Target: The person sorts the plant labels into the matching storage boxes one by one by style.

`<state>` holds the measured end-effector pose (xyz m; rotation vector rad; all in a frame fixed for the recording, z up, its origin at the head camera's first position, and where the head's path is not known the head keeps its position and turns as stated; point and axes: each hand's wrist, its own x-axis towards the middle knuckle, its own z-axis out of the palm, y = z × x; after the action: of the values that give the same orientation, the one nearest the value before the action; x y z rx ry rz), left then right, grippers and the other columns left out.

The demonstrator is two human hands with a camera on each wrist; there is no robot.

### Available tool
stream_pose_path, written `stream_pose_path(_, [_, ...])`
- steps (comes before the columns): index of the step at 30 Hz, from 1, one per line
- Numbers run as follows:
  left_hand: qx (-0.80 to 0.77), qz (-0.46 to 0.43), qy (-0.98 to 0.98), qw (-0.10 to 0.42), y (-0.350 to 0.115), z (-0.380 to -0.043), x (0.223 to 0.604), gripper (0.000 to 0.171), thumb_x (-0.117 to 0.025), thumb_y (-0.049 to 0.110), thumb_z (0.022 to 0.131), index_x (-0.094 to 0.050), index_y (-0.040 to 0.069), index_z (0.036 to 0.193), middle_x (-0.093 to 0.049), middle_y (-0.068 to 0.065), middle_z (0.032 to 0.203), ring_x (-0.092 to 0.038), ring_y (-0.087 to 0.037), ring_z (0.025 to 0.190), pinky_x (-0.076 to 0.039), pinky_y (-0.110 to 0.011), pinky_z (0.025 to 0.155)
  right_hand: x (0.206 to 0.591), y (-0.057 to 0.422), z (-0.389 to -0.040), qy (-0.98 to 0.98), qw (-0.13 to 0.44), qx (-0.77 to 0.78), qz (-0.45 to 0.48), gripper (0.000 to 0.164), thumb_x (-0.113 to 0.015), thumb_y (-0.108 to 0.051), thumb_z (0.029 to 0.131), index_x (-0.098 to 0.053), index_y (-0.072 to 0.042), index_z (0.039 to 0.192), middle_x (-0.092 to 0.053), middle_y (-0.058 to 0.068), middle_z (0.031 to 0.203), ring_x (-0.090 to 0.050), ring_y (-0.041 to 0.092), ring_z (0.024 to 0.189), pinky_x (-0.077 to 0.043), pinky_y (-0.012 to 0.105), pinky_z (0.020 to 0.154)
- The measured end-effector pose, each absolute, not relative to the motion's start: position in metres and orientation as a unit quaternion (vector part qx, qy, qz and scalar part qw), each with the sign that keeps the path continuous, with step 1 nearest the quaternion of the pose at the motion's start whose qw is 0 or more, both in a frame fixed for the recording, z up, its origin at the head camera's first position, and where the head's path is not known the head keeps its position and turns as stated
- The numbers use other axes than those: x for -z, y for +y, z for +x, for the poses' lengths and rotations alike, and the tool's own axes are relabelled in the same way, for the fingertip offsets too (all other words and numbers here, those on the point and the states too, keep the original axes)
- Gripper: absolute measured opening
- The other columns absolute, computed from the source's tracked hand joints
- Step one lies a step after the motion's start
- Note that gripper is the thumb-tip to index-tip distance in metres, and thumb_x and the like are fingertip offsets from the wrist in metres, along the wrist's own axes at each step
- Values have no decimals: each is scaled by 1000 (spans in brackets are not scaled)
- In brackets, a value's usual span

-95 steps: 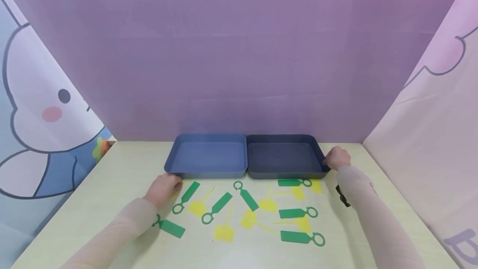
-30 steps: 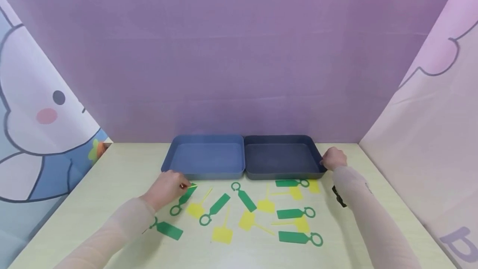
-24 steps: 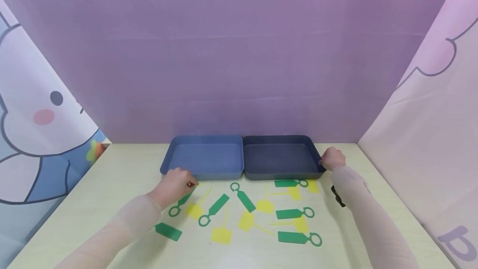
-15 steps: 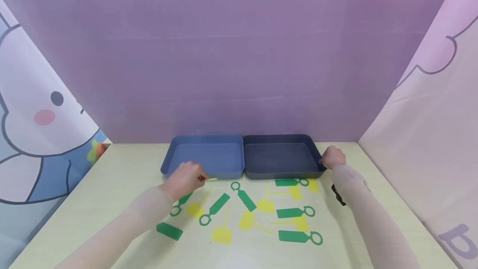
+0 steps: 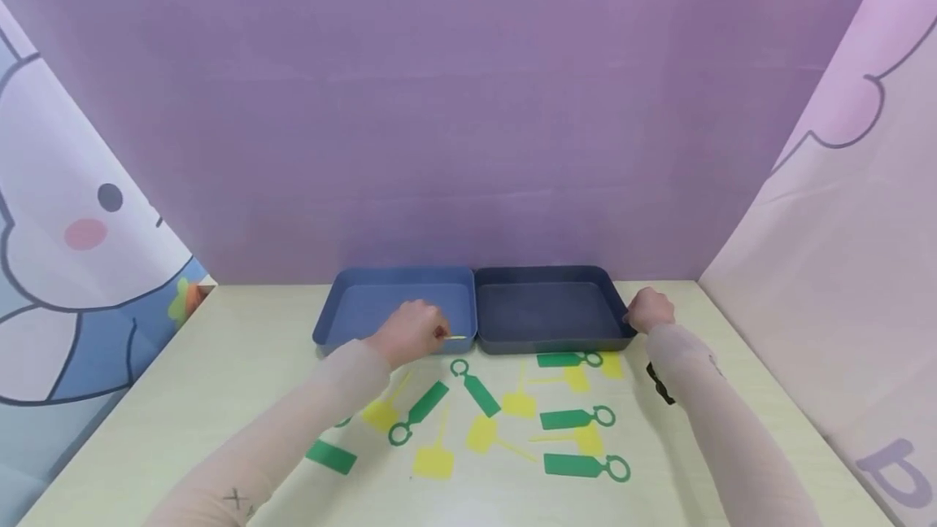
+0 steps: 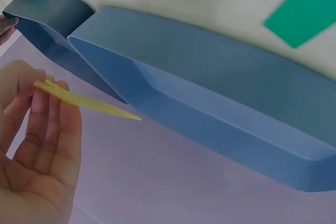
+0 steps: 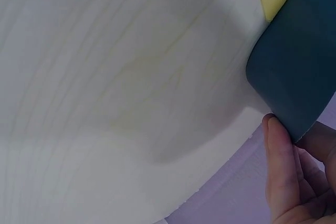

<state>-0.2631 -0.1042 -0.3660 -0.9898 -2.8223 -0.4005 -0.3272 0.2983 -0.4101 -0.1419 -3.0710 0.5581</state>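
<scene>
My left hand pinches a yellow tag between thumb and fingers, above the front part of the blue tray. In the left wrist view the tag is seen nearly edge-on, apart from the tray wall. At the far right, my right hand grips the right wall of the dark tray, thumb and fingers on either side of its rim. Several green ring-ended tags and yellow tags with thin tails lie flat on the table in front. The left sleeve hides part of the leftmost green tags.
The two trays stand side by side on the pale wooden table, near the purple back panel. Printed side panels border the table left and right. A black strap shows by the right forearm.
My left hand has lifted the yellow tag from the table's left and carried it right and up, over the blue tray. The right hand has kept its hold on the dark tray.
</scene>
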Motion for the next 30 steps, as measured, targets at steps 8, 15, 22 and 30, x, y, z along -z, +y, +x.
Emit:
stream_pose_path(8, [119,-325,-937,43,-73,-281,364,15,-64,3,79,-74,13,83,-69,1,81,-59,-9,66,-50,-24,64,410,297,-326,-984,12,-173,-47,18,-66,-10,77,-68,4,87,-67,21,94,-60,40,91,-45,52,84])
stream_pose_path(15, [117,-331,-936,8,-47,-291,358,13,-67,7,81,-73,13,91,-70,0,85,-62,-11,73,-52,-24,66,410,297,-325,-984,13,-172,-48,17,-66,-10,77,-69,4,86,-68,20,92,-61,39,89,-47,51,82])
stream_pose_path(22, [103,-336,-936,-6,-24,-298,352,15,-66,8,82,-73,15,94,-69,2,88,-63,-11,78,-52,-22,68,408,296,-324,-983,17,-176,-50,15,-66,-9,77,-68,4,84,-68,20,90,-61,39,87,-47,51,81])
stream_pose_path(30, [90,-340,-936,-24,-7,-307,358,17,-65,9,83,-72,15,98,-69,2,93,-62,-12,84,-51,-22,71,408,295,-324,-984,10,-173,-50,16,-67,-10,78,-69,3,86,-68,20,93,-61,40,90,-47,51,83])
